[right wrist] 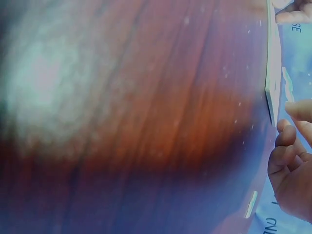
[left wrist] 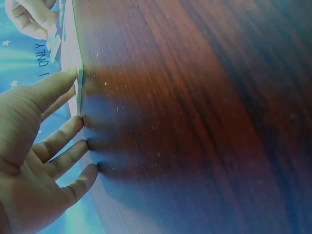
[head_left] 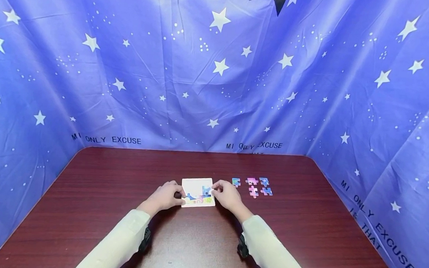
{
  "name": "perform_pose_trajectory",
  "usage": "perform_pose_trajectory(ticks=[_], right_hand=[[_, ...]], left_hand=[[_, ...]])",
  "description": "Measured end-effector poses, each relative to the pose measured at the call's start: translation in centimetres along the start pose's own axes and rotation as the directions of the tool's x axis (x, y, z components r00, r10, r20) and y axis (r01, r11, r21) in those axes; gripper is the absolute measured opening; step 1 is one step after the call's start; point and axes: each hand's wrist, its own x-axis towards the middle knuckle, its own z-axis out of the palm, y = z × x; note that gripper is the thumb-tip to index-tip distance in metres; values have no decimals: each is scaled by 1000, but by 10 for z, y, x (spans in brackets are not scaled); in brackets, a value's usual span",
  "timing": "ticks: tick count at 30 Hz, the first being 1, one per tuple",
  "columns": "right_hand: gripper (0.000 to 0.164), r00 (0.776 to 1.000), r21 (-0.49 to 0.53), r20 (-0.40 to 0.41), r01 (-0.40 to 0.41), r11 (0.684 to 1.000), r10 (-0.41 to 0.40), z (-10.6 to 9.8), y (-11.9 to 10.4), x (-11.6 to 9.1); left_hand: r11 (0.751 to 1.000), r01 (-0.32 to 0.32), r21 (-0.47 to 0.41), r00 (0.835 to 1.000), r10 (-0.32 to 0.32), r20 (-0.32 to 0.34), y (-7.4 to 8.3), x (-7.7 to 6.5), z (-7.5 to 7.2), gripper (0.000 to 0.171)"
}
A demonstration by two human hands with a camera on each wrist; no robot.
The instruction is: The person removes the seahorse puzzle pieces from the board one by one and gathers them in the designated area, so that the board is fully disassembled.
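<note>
A white puzzle board lies on the table, with colourful pieces filling its near side and part of its right side. My left hand holds the board at its left edge; in the left wrist view the thumb meets the edge and the other fingertips reach down to the tabletop. Over the right side of the board, my right hand pinches a puzzle piece, tilted above the board. That piece shows edge-on in the right wrist view, by the thumb.
Several loose puzzle pieces lie right of the board, one of them just beyond my right hand. The dark red wooden table ends at a blue star-patterned cloth behind and at both sides.
</note>
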Motion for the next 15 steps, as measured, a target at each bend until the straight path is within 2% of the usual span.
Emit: perform_pose_trajectory(ticks=[15], right_hand=[[5, 1000, -24, -8, -25, 999, 25, -7, 13, -2]], left_hand=[[1000, 0, -9, 1000, 0, 2, 0, 0, 0, 11]])
